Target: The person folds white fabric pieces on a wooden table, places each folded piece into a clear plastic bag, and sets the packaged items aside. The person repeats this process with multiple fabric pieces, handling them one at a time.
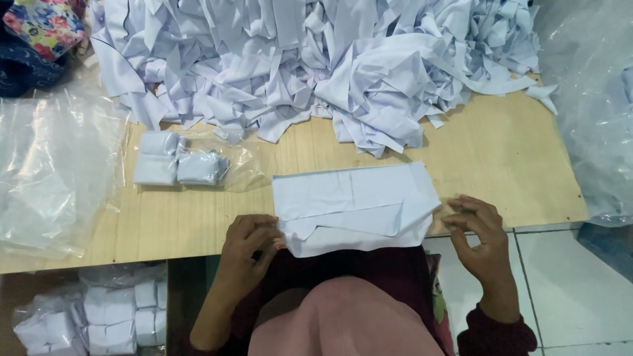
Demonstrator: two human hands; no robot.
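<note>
At the frame's lower centre, the left hand (247,247) pinched a folded white cloth piece (356,207) overhanging the table (501,158) edge, the right hand (478,231) hovered released, so the cloth might have slipped off.

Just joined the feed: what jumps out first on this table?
A big heap of white fabric pieces fills the far side of the wooden table. Nearer, a flat white piece lies at the edge, the left hand pinching its corner, the right hand just beside it.

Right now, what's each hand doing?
Left hand: closed, pinching the near-left corner of the flat white cloth piece.
Right hand: fingers curled, beside the cloth's right edge, holding nothing.
</note>
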